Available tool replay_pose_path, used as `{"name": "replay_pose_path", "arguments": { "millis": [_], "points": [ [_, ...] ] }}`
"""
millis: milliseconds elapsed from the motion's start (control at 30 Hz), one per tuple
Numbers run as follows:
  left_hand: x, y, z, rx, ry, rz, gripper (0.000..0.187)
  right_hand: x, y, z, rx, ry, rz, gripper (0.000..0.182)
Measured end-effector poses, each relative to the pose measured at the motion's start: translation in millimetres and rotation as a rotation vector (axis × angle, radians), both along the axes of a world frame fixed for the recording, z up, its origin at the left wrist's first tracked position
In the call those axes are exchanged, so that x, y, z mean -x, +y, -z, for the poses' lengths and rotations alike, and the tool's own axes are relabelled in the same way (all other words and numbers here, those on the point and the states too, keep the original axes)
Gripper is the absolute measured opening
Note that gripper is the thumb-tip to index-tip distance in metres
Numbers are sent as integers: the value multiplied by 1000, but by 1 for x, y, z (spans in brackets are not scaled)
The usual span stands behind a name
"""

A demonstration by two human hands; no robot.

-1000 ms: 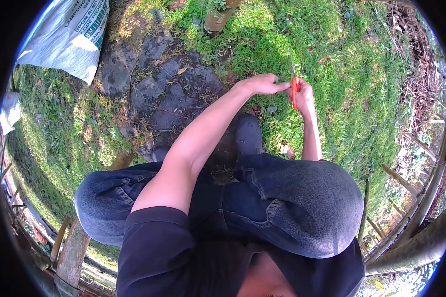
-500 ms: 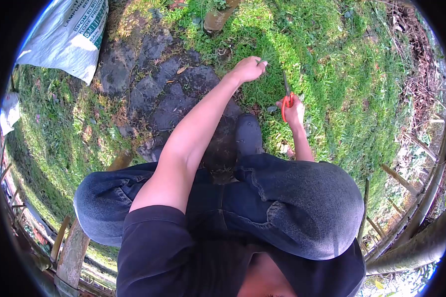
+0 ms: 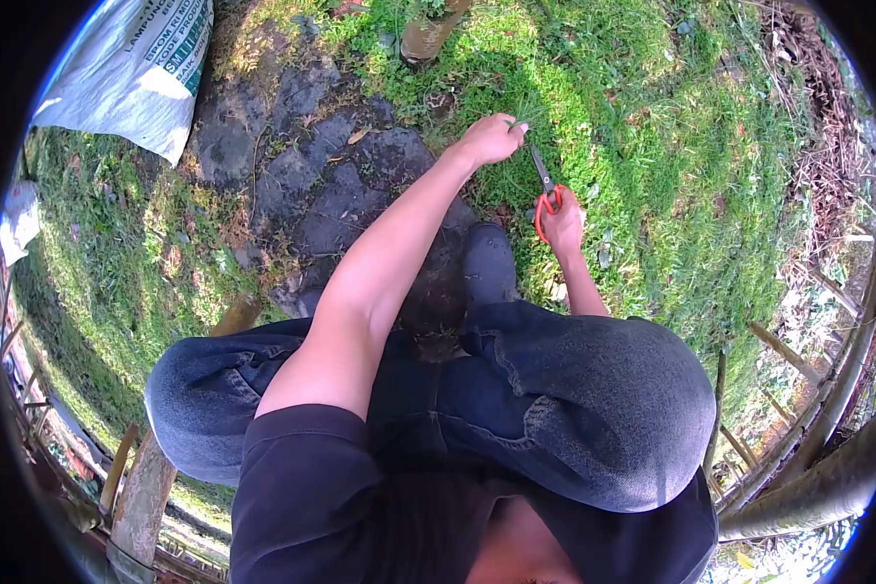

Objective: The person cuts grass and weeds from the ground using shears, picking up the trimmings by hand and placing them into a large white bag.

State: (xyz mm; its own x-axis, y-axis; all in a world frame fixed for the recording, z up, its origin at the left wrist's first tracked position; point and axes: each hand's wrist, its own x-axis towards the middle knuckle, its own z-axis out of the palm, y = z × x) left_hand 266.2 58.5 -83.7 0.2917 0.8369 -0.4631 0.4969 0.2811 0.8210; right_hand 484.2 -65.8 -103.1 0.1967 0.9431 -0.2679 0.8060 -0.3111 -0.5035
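Observation:
My left hand (image 3: 494,139) reaches out over the green ground plants, its fingers pinched on a tuft of thin grass (image 3: 529,113). My right hand (image 3: 564,226) grips a pair of scissors (image 3: 547,185) with orange-red handles and dark blades. The blades point up and to the left, with their tips close to the fingers of my left hand. Whether the blades touch any stem is too small to make out.
Dark flat stones (image 3: 346,200) lie left of my hands, beside my dark boot (image 3: 489,265). A white printed sack (image 3: 131,83) rests at the upper left. A brown post or pot-like stump (image 3: 428,41) stands ahead. Wooden poles (image 3: 827,389) edge the right side.
My right hand has moved slightly left, turning the scissors so that their blades tilt toward my left hand. The left hand has barely shifted.

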Motion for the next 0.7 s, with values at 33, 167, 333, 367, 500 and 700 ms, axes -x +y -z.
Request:
{"name": "replay_pose_path", "arguments": {
  "millis": [33, 167, 333, 367, 500, 700],
  "points": [
    [0, 0, -1, -9, 1, -3, 45, 0, 0, 2, 5, 15, 13, 20],
    [-2, -2, 5, -19, 32, -16, 45, 1, 3, -6, 77, 136, 40, 24],
    [-2, -3, 2, -9, 22, 38, 46, -19, 16, 8, 176, 348, 103, 27],
    [-2, -4, 1, 3, 21, 56, 46, -19, 20, -2, 201, 386, 111, 27],
    [-8, -7, 7, 12, 28, 84, 49, -18, 39, -56, 282, 528, 68, 22],
    [-27, -9, -31, 86, -13, 221, 70, -20, 71, -109, 291, 689, -80, 19]
  ]
}}
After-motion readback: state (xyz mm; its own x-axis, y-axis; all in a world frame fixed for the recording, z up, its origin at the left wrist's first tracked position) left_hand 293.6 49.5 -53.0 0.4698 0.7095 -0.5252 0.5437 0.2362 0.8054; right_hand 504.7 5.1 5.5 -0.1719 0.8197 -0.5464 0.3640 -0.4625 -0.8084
